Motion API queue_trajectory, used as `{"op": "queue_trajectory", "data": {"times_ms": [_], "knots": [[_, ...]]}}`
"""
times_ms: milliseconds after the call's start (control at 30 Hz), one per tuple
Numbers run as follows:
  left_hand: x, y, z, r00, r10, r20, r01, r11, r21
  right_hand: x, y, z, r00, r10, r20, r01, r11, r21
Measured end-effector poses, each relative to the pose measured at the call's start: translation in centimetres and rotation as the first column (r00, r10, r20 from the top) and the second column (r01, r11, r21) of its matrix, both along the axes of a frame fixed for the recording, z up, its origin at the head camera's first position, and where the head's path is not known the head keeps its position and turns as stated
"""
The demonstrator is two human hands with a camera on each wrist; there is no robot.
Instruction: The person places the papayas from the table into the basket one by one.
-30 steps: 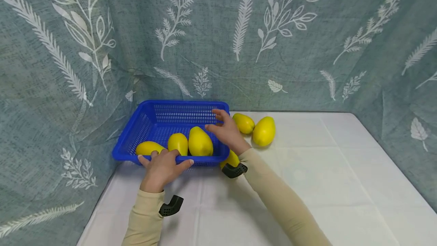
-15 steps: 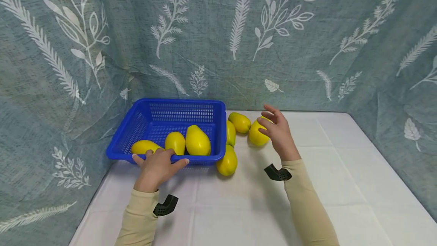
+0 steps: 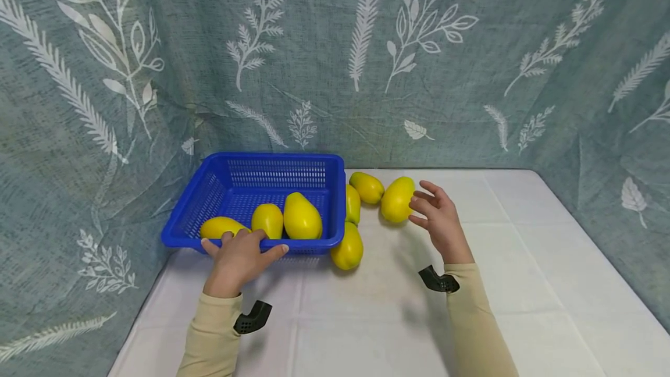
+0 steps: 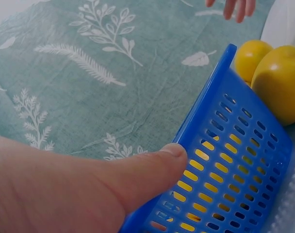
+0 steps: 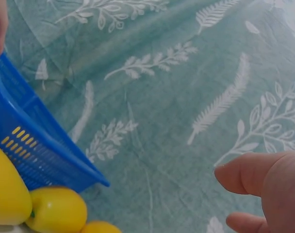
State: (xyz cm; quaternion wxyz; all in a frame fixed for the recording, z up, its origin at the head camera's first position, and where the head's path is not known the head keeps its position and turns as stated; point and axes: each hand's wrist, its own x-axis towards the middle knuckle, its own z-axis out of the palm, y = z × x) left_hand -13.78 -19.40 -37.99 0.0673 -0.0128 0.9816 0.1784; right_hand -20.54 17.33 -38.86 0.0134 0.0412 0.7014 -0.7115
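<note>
The blue plastic basket (image 3: 282, 159) stands tilted toward the viewer at the back left, with three yellow mangoes (image 3: 302, 217) along its near side. My left hand (image 3: 238, 262) grips its front rim, fingers over the inside. In the left wrist view the thumb (image 4: 157, 167) presses along the rim. My right hand (image 3: 442, 223) hovers in the air with relaxed, spread fingers and holds nothing. Nearest to it lies a large yellow mango (image 3: 396, 201), just left of its fingertips; whether they touch is hard to tell.
Beside the basket's right wall lie a near mango (image 3: 348, 247), a partly hidden mango (image 3: 353, 205) and a farther mango (image 3: 367, 188). All rest on the white tablecloth (image 3: 377, 319). A grey-green leaf-patterned curtain (image 3: 335, 63) encloses the back and sides.
My right hand has left the basket's right side and moved right, then slightly nearer to me. Mangoes beside the basket are now uncovered. My left hand stays on the rim.
</note>
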Motion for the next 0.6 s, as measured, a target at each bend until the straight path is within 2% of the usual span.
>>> {"op": "queue_trajectory", "data": {"times_ms": [100, 400, 600], "knots": [[0.08, 0.0, -0.06, 1.0, 0.002, -0.006, -0.002, 1.0, 0.002, 0.03, 0.04, -0.01, 1.0, 0.003, -0.008, -0.003, 1.0, 0.004], [0.09, 0.01, 0.01, 1.0, 0.002, -0.011, -0.002, 1.0, 0.006, -0.26, 0.18, 0.07, 0.998, 0.019, 0.054, -0.02, 1.0, 0.013], [0.18, 0.09, 0.16, 1.0, 0.003, -0.005, -0.003, 1.0, 0.004, -0.21, -0.24, -0.5, 0.995, 0.07, 0.074, -0.072, 0.997, 0.024]]}}
